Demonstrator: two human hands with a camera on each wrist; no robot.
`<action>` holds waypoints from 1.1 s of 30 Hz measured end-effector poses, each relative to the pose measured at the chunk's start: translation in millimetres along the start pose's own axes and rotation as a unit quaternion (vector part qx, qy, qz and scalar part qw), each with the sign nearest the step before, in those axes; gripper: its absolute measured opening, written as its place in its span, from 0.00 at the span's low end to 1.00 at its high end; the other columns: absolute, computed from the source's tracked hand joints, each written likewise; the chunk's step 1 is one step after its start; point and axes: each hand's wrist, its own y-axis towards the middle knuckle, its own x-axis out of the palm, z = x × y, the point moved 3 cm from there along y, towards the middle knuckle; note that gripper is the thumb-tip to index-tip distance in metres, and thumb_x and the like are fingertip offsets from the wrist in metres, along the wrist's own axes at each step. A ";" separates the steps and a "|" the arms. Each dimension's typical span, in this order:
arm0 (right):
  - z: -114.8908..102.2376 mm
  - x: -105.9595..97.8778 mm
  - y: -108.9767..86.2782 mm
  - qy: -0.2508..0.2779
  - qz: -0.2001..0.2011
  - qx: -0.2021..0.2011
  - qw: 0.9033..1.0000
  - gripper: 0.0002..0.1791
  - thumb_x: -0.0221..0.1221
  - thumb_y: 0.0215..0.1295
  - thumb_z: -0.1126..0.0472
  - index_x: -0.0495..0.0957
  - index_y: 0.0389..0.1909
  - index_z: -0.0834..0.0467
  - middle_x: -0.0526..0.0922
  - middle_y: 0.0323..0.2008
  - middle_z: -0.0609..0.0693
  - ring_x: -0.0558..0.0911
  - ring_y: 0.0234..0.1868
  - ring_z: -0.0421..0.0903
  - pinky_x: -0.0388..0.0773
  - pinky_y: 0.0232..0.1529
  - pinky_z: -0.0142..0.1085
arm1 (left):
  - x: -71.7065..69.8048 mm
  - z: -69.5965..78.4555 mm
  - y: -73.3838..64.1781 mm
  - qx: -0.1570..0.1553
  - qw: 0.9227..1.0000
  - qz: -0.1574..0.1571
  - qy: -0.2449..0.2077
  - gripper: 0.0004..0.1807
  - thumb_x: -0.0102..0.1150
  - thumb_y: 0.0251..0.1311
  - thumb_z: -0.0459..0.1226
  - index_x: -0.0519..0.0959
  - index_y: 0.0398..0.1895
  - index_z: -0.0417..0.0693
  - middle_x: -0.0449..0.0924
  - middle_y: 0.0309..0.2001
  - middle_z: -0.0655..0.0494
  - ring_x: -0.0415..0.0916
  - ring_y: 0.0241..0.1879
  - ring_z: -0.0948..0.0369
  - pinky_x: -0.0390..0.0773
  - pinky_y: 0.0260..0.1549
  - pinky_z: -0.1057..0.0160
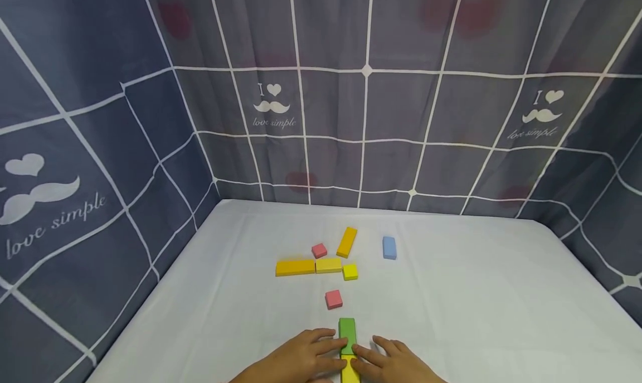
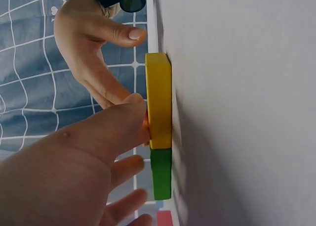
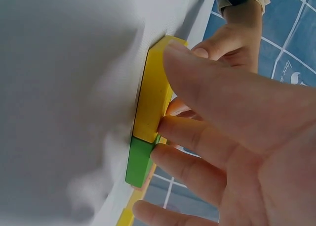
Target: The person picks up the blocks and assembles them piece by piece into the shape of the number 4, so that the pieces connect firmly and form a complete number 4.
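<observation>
A green block (image 1: 347,334) and a yellow block (image 1: 350,368) lie end to end in a line near the table's front edge. From the left side, my left hand (image 1: 301,356) touches them with its fingertips, the fingers fairly straight and spread. My right hand (image 1: 393,363) meets the same pair from the right, its index and middle fingertips against them near the joint. In the right wrist view the yellow block (image 3: 154,90) is the longer one and abuts the green block (image 3: 139,160). Part of the yellow block is cut off below the head view.
Beyond the hands lies a pink block (image 1: 333,299). Farther back are an orange block (image 1: 295,267), a pale yellow block (image 1: 328,265), a small yellow cube (image 1: 350,272), another pink block (image 1: 319,250), a tilted orange block (image 1: 346,242) and a blue block (image 1: 389,247). Checked curtains surround the white table (image 1: 476,294).
</observation>
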 end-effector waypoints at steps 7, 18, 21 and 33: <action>-9.7 8.8 -3.4 -0.085 0.068 -0.082 0.991 0.39 0.30 0.53 0.18 0.53 0.67 0.24 0.70 0.64 0.33 0.75 0.61 0.43 0.78 0.50 0.53 | 4.2 6.9 -7.6 0.010 0.999 -0.031 0.027 0.37 0.46 0.57 0.67 0.63 0.68 0.65 0.62 0.69 0.66 0.62 0.68 0.60 0.74 0.58 0.58; -7.5 22.0 -8.7 0.033 0.027 -0.007 0.999 0.38 0.40 0.47 0.16 0.52 0.63 0.16 0.62 0.68 0.31 0.71 0.61 0.55 0.75 0.42 0.64 | 3.8 18.2 -7.1 0.038 0.993 -0.045 0.104 0.44 0.37 0.56 0.72 0.37 0.73 0.77 0.52 0.72 0.71 0.57 0.70 0.69 0.69 0.62 0.58; -9.1 28.0 -11.9 0.105 0.035 0.062 0.992 0.38 0.49 0.42 0.17 0.59 0.59 0.16 0.64 0.66 0.28 0.69 0.61 0.57 0.72 0.39 0.69 | 4.7 21.4 -7.3 0.021 0.994 -0.058 0.095 0.44 0.38 0.53 0.73 0.34 0.71 0.82 0.49 0.73 0.73 0.56 0.70 0.69 0.71 0.61 0.58; -8.5 23.5 -8.6 0.101 0.043 0.047 0.993 0.38 0.49 0.43 0.18 0.58 0.61 0.17 0.63 0.67 0.29 0.70 0.61 0.59 0.71 0.38 0.70 | -0.1 19.7 -7.2 0.009 0.991 -0.063 0.115 0.45 0.36 0.51 0.75 0.32 0.70 0.85 0.50 0.72 0.75 0.57 0.69 0.70 0.73 0.59 0.58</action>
